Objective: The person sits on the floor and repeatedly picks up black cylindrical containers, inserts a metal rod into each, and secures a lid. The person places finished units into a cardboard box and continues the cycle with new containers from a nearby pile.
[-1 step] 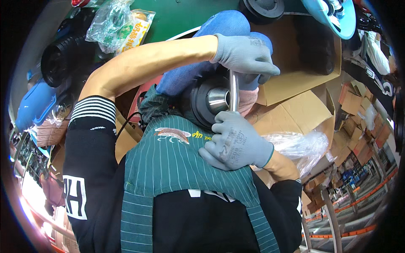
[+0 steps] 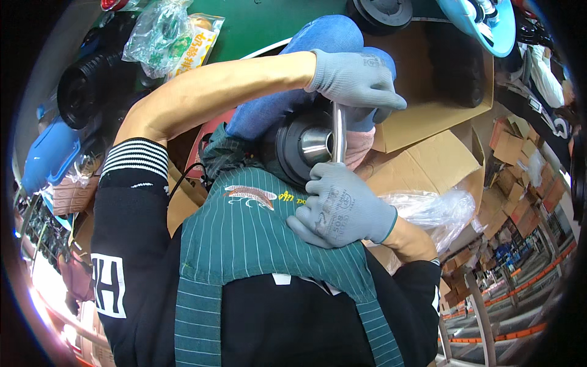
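Note:
A smooth silver metal bar (image 2: 339, 136) stretches between my gloved hands, crosswise to a black round part (image 2: 290, 150) in my lap. From the middle of that part sticks out a shiny metal collar (image 2: 315, 145), facing the bar. My left hand (image 2: 358, 81) is closed round the bar's far end, forefinger stretched to the right. Close to my apron, my right hand (image 2: 343, 207) grips the near end in a fist. Both gloves are grey knit, and they hide the bar's ends. I cannot tell whether the bar touches the collar.
An open cardboard box (image 2: 434, 125) lies beyond my hands on the right, with crumpled clear plastic (image 2: 437, 211) nearer me. Black round parts (image 2: 380, 12) sit on the green surface (image 2: 257, 27) ahead. At the upper right is a light-blue bowl (image 2: 504, 30) with metal pieces. A plastic bag (image 2: 158, 40) lies upper left.

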{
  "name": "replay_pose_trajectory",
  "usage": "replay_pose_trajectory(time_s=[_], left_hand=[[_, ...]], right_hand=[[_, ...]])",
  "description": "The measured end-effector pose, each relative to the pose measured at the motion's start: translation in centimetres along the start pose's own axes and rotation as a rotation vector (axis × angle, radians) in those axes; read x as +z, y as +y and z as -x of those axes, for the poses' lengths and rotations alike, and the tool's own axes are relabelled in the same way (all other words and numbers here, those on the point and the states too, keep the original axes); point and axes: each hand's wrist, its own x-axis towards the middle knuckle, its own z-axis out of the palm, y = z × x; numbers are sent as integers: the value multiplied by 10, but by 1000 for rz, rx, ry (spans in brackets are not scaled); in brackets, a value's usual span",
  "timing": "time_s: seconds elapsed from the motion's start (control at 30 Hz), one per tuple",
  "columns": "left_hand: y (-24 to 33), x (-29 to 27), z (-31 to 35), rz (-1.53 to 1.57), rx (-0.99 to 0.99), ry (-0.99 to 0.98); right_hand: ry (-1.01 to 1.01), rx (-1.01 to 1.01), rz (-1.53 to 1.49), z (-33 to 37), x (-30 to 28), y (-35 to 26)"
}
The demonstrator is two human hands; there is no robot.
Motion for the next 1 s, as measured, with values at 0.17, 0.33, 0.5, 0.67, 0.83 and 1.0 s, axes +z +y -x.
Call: replay_pose_trajectory(time_s=[0.17, 0.33, 0.5, 0.67, 0.83, 1.0], left_hand=[[-2, -5, 1, -6, 8, -78], [-9, 0, -1, 1, 74, -59], [-25, 18, -23, -2, 241, -2], [-19, 41, -61, 80, 300, -239], [-18, 55, -73, 280, 303, -337], [-18, 28, -52, -25, 244, 95]], right_hand=[[-109, 30, -7, -16, -2, -6], [-146, 64, 18, -25, -4, -10], [-147, 59, 33, -34, 13, -11], [-336, 171, 113, -46, 9, -10], [-26, 159, 69, -83, 5, 16], [336, 69, -497, -63, -16, 30]])
